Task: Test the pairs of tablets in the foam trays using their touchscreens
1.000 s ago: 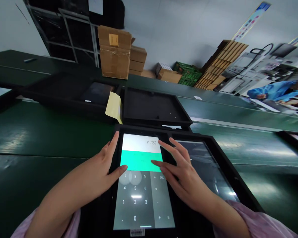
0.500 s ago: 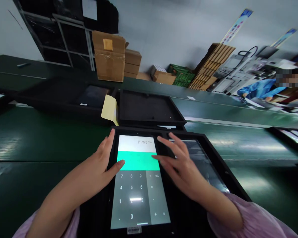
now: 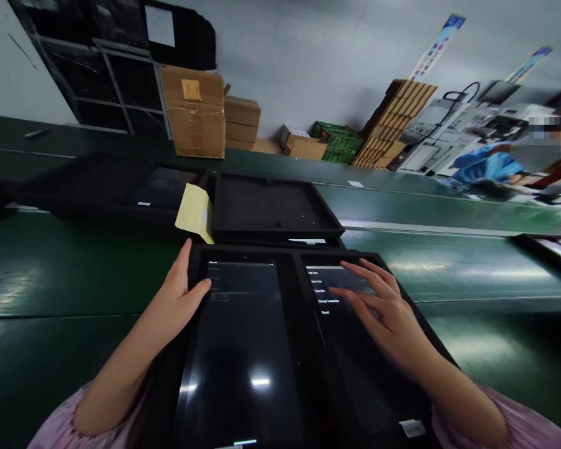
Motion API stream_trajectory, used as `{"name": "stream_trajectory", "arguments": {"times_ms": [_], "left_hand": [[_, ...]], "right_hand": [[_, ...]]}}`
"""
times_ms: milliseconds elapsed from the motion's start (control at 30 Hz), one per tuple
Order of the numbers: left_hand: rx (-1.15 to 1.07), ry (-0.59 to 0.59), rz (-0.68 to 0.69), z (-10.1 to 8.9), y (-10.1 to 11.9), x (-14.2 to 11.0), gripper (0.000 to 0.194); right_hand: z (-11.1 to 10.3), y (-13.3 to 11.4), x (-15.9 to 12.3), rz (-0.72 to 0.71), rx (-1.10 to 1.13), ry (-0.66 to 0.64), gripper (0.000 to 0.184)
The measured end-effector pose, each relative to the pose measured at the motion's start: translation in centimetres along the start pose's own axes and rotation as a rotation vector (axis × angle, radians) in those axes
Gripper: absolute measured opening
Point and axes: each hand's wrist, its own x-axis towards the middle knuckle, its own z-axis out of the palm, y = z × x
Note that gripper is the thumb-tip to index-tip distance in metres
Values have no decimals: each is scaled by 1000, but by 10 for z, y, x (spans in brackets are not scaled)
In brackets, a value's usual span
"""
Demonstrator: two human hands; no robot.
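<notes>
Two tablets lie side by side in a black foam tray [image 3: 290,349] in front of me. The left tablet [image 3: 240,337] has a mostly dark screen with light reflections on it. On the right tablet [image 3: 355,362] a short white text list shows on black, with "Test Info" and "Change Language" legible. My left hand [image 3: 180,284] rests at the tray's left edge, thumb extended onto the border of the left tablet. Over the upper part of the right tablet is my right hand [image 3: 386,305], fingers spread, index fingertip at the list. Neither hand grasps anything.
Behind the tray sits another black tray [image 3: 271,206], with a yellow paper [image 3: 194,209] at its left. A further tray with a tablet [image 3: 163,186] lies at the left. Cardboard boxes [image 3: 194,118] stand beyond the green bench [image 3: 98,268]. A person in blue [image 3: 486,165] is at far right.
The calculator on the left tablet has given way to a dark screen. My right hand has moved right, from the left tablet to the right one, where a text list now shows.
</notes>
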Motion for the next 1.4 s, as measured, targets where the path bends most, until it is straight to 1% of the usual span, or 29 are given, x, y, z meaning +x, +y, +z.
{"name": "stream_trajectory", "arguments": {"times_ms": [133, 267, 400, 467, 633, 733, 867, 1000, 1200, 1300, 1400], "left_hand": [[-68, -2, -31, -1, -3, 5, 83], [-114, -38, -89, -2, -1, 4, 85], [-115, -76, -40, -2, -3, 6, 96], [-117, -86, -36, -2, -6, 8, 97], [-181, -59, -150, -6, -8, 12, 86], [-195, -47, -183, -8, -6, 13, 82], [-181, -29, -190, -8, -4, 14, 81], [-156, -19, -155, -8, -8, 15, 82], [-133, -7, -146, -7, -8, 14, 81], [-138, -22, -133, -6, -5, 9, 81], [-124, -70, -128, -8, -4, 5, 83]], "right_hand": [[-2, 2, -3, -15, 29, 36, 32], [-5, 5, -7, 1, 100, 91, 32], [-9, 2, -8, 62, 140, 84, 32], [-11, 0, -7, 87, 162, 89, 31], [-14, -7, -2, 122, 195, 94, 30], [-15, -10, -1, 117, 189, 83, 31], [-16, -11, -1, 63, 170, 21, 29], [-18, -14, 0, -23, 148, -76, 28], [-19, -20, 0, -147, 120, -171, 29], [-16, -18, -3, -171, 88, -165, 30], [-11, -11, -7, -153, 77, -87, 32]]}}
